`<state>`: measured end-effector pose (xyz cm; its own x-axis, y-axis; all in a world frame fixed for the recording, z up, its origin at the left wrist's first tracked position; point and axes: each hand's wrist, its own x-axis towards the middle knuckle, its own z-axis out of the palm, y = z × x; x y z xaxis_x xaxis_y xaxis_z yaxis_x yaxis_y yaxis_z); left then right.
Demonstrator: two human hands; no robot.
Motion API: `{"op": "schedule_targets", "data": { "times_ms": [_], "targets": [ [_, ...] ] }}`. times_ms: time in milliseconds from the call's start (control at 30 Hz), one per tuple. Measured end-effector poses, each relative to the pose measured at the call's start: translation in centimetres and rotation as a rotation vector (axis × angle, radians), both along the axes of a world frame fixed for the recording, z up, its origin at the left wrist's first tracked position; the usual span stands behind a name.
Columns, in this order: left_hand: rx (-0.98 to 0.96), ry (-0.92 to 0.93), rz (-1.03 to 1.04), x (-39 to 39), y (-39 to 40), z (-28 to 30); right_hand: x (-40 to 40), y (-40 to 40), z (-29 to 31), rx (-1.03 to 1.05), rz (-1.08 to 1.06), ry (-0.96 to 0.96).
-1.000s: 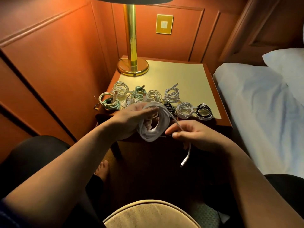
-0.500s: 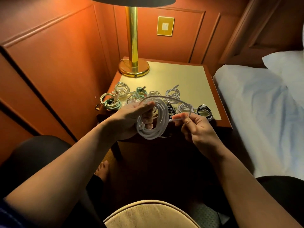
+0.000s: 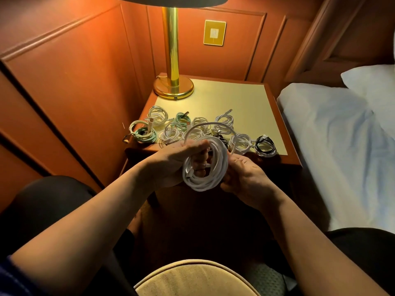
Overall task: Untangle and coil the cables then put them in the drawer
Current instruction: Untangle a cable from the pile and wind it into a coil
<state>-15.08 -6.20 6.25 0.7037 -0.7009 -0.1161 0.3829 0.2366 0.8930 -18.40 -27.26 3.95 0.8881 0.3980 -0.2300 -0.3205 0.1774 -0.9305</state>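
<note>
White cable coil (image 3: pixel 206 165), thick, multi-turn, held upright in the air just in front of the surface's near edge, between both hands. Left hand (image 3: pixel 171 161): fingers (image 3: pixel 202 155) pass through the coil's centre and curl round its left side, thumb on top. Right hand (image 3: pixel 245 174): fingers curled vs. the coil's right side, pinching the last turn; one loose loop (image 3: pixel 213 126) arches up and over the bundle from left hand to right. Behind, on the surface (image 3: pixel 245 103), approx. ten finished small coils lie in two loose rows along the near edge: white coils (image 3: pixel 224 122), teal coils (image 3: pixel 144 133) near the left edge, one black coil (image 3: pixel 265 145) at the near right corner. Brass lamp base (image 3: pixel 173 89) stands at the far left corner. Bed (image 3: pixel 333 133) w/ pale sheet lies beside the right edge. Drawer not identifiable.
</note>
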Motion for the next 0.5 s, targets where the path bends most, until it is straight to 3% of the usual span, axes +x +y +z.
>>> {"op": "schedule_targets", "data": {
  "times_ms": [200,300,500],
  "targets": [
    [0.146,-0.114,-0.005,-0.6,-0.6,-0.1,-0.4,0.1,-0.4,0.183,0.184,0.188],
    [0.203,-0.135,0.004,-0.5,-0.5,-0.2,-0.7,-0.2,0.3,0.033,0.267,0.155],
    [0.329,-0.221,0.038,-0.4,-0.9,-1.0,-1.5,1.1,1.0,-0.235,0.157,0.07]
  ]
}}
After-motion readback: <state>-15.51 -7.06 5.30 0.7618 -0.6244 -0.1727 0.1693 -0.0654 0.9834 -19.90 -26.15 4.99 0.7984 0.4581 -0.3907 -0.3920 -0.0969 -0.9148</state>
